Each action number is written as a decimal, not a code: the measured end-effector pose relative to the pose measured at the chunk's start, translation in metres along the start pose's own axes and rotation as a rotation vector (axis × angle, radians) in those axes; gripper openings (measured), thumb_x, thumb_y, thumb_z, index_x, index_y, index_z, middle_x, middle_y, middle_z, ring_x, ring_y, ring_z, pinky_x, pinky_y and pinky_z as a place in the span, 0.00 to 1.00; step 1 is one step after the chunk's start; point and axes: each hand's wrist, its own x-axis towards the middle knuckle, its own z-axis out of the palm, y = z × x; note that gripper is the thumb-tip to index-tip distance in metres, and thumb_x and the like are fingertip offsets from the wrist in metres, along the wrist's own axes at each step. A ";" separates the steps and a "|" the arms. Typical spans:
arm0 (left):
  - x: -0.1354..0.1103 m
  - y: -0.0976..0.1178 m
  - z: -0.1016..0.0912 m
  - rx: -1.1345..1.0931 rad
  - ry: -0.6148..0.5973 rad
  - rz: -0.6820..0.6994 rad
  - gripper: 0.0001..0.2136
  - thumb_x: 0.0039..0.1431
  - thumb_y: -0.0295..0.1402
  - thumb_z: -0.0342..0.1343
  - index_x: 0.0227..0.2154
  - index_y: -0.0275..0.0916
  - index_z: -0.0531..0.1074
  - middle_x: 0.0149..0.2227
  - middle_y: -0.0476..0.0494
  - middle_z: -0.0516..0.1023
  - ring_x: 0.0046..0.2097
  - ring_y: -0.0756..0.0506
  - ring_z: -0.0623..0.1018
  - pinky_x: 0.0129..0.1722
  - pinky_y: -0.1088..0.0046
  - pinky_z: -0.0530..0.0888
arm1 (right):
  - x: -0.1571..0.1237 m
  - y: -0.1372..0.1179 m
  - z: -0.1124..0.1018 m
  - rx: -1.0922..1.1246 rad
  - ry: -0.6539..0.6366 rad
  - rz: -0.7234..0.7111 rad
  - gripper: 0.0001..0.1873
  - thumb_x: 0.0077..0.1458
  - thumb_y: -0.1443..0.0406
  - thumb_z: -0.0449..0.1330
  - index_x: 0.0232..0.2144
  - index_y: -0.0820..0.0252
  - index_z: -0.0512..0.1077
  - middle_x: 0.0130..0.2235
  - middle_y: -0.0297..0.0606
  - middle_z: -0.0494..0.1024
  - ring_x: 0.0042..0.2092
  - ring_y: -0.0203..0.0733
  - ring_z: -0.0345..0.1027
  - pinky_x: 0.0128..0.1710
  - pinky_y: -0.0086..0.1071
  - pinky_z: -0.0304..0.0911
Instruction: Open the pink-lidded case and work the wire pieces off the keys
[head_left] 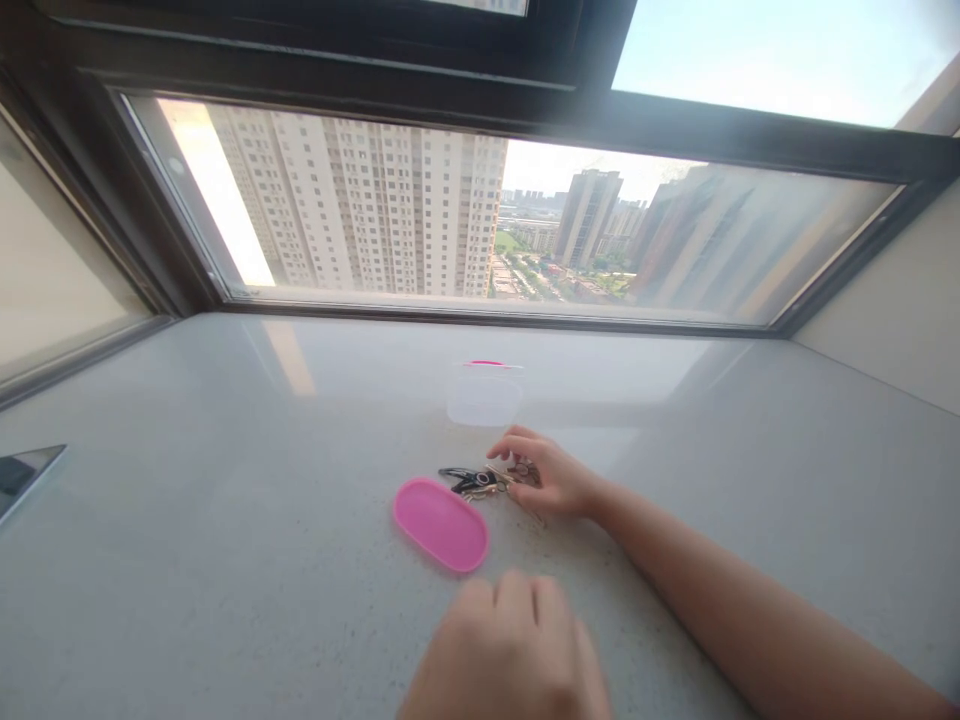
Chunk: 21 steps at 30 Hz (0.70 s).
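Note:
A small pile of black and gold-coloured metal pieces point(480, 482), which look like hair clips, lies on the pale grey sill. My right hand point(551, 475) rests at the right side of this pile, thumb and fingers apart around some gold-coloured pieces. Close below the pile sits a shallow pink oval lid point(441, 525). In the foreground my left hand point(510, 650) is curled closed with its knuckles up, slightly blurred. Its fingertips are hidden, so whatever it may hold does not show. Behind the pile stands a clear plastic box point(484, 398) with some pink at its top.
The wide pale sill point(225, 520) runs up to a dark window frame point(480, 318). A flat, shiny dark-faced object point(26, 475) lies at the left edge. Tall buildings show through the glass, and a white wall point(885, 290) borders the right side.

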 end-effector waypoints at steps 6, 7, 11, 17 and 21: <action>0.021 -0.045 0.012 0.104 -0.440 -0.544 0.10 0.55 0.32 0.55 0.36 0.31 0.75 0.34 0.30 0.76 0.35 0.35 0.75 0.27 0.64 0.71 | -0.004 0.007 -0.008 0.085 -0.111 -0.016 0.31 0.41 0.62 0.68 0.50 0.59 0.67 0.45 0.41 0.65 0.41 0.41 0.64 0.43 0.35 0.62; 0.020 -0.049 0.015 0.102 -0.463 -0.553 0.10 0.55 0.28 0.53 0.37 0.31 0.75 0.36 0.28 0.76 0.36 0.34 0.76 0.28 0.63 0.72 | -0.004 0.008 -0.009 0.104 -0.121 -0.013 0.32 0.41 0.62 0.68 0.50 0.59 0.67 0.45 0.41 0.65 0.42 0.42 0.64 0.43 0.35 0.62; 0.014 -0.061 0.017 0.059 -0.546 -0.593 0.18 0.52 0.16 0.44 0.43 0.29 0.74 0.38 0.25 0.78 0.35 0.34 0.78 0.29 0.60 0.73 | -0.003 0.015 -0.017 0.191 -0.173 -0.003 0.29 0.42 0.66 0.67 0.49 0.59 0.68 0.45 0.40 0.66 0.43 0.41 0.64 0.43 0.33 0.63; 0.017 -0.080 0.001 0.030 -0.612 -0.659 0.21 0.48 0.12 0.40 0.35 0.28 0.77 0.34 0.24 0.79 0.35 0.32 0.80 0.29 0.59 0.71 | -0.001 0.026 -0.028 0.236 -0.219 0.008 0.24 0.43 0.71 0.65 0.46 0.60 0.73 0.43 0.39 0.69 0.42 0.39 0.66 0.42 0.31 0.63; 0.018 -0.088 -0.005 0.036 -0.603 -0.661 0.19 0.49 0.12 0.41 0.33 0.28 0.77 0.33 0.23 0.79 0.35 0.30 0.80 0.28 0.59 0.69 | 0.001 0.027 -0.023 0.216 -0.179 0.021 0.15 0.44 0.71 0.65 0.38 0.60 0.77 0.41 0.38 0.70 0.40 0.37 0.66 0.41 0.30 0.63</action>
